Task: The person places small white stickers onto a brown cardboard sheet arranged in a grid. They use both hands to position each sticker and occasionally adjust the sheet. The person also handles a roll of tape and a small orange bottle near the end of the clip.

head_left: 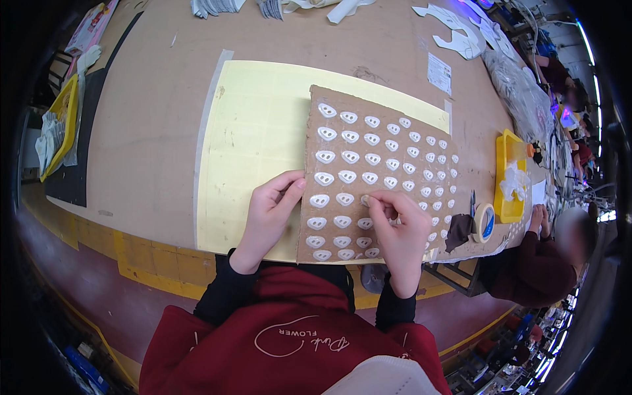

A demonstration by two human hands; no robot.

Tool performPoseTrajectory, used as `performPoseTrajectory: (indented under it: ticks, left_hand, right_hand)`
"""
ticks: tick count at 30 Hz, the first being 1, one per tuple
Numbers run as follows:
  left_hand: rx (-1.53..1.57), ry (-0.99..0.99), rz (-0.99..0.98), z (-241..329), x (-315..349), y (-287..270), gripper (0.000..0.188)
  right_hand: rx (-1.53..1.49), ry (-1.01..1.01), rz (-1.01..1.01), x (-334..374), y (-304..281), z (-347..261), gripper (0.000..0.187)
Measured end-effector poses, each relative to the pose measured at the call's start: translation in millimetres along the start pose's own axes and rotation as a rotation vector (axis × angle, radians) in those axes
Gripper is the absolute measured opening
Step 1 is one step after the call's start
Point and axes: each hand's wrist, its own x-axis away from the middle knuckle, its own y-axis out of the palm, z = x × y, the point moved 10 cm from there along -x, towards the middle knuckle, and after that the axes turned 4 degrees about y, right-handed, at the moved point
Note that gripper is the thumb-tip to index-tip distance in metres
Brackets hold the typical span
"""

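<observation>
I've got my left hand [268, 209] flat, fingers spread, pinning the left edge of the brown card [375, 178] on the yellow mat [253, 125]. My right hand [398, 227] pinches narrowly at one white oval piece [364, 199] mid-sheet (rows of them cover the card). I judge I'm mid-pick; the next move calls for a clean lift while the card is kept steady.
</observation>
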Motion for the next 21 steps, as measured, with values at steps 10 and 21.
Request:
performPoseTrajectory:
  ticks: [10, 21]
  left_hand:
    - [0.009, 0.044, 0.004, 0.3, 2.3, 1.0, 0.026]
    - [-0.018, 0.037, -0.001, -1.8, 3.6, 1.5, 0.024]
  right_hand:
    - [-0.04, 0.044, 0.031, 2.3, 0.7, 8.2, 0.007]
    - [-0.118, 0.033, 0.053, 3.6, -8.6, 4.8, 0.008]
